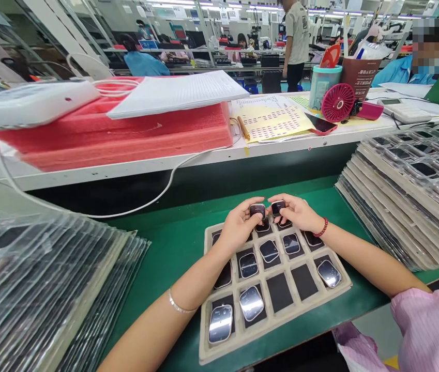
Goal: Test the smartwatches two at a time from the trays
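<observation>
My left hand (240,222) pinches a smartwatch (257,210) with a dark screen, its thumb over the lower part. In my right hand (296,212) is a second smartwatch (278,207), held between thumb and fingers. Both are raised close together above the back row of a beige compartment tray (277,326). More watch bodies lie face up in the tray, among them one at the front left (221,324) and one at the front right (329,274). Two front-row compartments show only their black bottoms. My hands hide part of the back row.
Clear trays (48,289) are stacked at the left, and a tall pile of filled trays (405,206) stands at the right. A shelf behind holds red foam (134,134), papers (180,93), a pink fan (338,103) and a phone (322,124). A white cable (168,181) hangs down.
</observation>
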Tool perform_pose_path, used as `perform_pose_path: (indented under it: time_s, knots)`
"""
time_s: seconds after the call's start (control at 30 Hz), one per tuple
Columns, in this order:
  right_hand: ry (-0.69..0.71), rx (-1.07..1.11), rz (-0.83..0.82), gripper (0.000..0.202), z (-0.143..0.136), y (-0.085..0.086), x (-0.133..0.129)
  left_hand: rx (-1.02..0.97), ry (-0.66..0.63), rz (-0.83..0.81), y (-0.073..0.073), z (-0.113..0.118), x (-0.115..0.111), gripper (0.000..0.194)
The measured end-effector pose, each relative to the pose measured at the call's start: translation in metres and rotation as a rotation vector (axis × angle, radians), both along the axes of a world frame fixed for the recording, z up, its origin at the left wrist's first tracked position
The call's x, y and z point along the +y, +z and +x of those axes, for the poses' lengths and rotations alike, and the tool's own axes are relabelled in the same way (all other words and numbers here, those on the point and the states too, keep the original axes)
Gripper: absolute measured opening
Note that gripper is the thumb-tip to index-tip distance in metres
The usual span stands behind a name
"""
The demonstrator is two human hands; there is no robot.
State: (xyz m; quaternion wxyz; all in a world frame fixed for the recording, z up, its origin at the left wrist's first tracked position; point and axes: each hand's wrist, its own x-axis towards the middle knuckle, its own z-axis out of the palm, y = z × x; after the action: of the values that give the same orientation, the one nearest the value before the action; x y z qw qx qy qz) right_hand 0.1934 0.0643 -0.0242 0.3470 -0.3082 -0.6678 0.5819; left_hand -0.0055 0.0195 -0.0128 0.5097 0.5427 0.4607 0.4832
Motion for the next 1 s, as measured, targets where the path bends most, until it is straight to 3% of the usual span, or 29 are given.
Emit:
perform_pose_path:
  time_s: [0.4,0.83,1.0]
  knots:
    - [-0.019,-0.030,-0.038,0.027,0.0039,0.0061,-0.0044,-0.071,-0.015,-0.007,0.0041,0.0041,-0.0022,0.033]
    - [-0.100,-0.085,-0.004,0.024,0.0092,0.0087,-0.0061,-0.119,-0.011,-0.083,0.0071,0.0052,0.0004,0.031]
    - [-0.083,-0.071,-0.001,0.025,0.0069,0.0085,-0.0060,-0.106,-0.009,-0.060,0.0060,0.0041,0.0007,0.039]
